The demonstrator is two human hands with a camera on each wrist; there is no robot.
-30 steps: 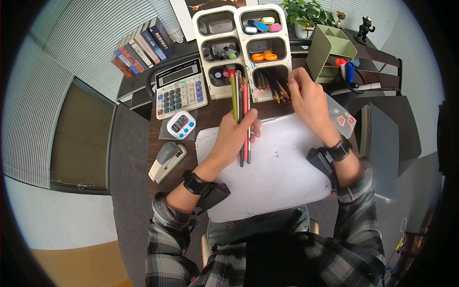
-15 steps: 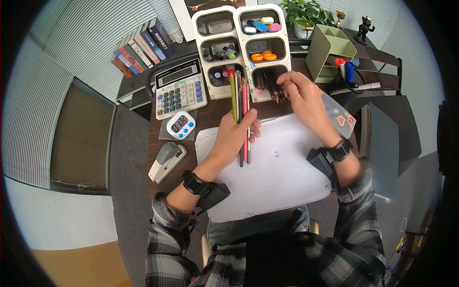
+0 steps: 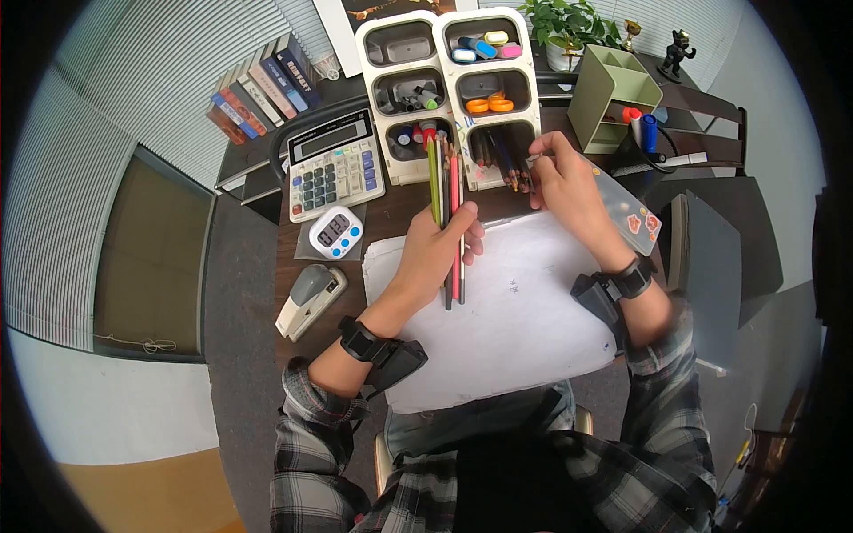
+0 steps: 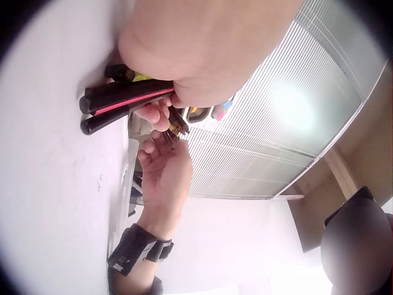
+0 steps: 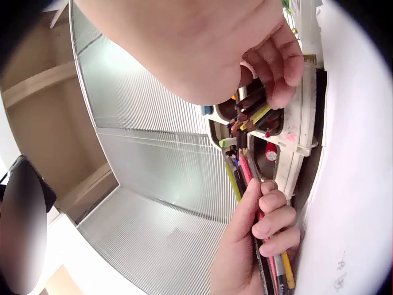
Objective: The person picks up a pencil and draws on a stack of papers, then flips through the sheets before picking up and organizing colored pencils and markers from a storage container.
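Observation:
My left hand [image 3: 440,244] grips a bunch of several pencils [image 3: 457,182], green, dark and pink among them, over the white paper [image 3: 524,311]. Their upper ends overlap the left bottom compartment of the white organizer [image 3: 378,98]; their lower ends stick out below the palm. Just right of the organizer, my right hand [image 3: 573,186] has bent fingers right at the pencils [image 3: 506,160] in its right bottom compartment. A yellow pencil [image 5: 261,115] shows at those fingertips in the right wrist view. I cannot tell whether they pinch one.
Left of the organizer lie a calculator [image 3: 338,169], a digital timer [image 3: 338,233] and a stapler [image 3: 311,300]. Orange scissors [image 3: 490,104] and highlighters [image 3: 484,47] fill other compartments. A green holder [image 3: 613,98] stands at the right, near a dark cup with markers [image 3: 650,133].
My right hand first moved left over the pencils in the compartment, then shifted slightly back to the right. The pencils there have shifted a little. My left hand keeps its grip in place.

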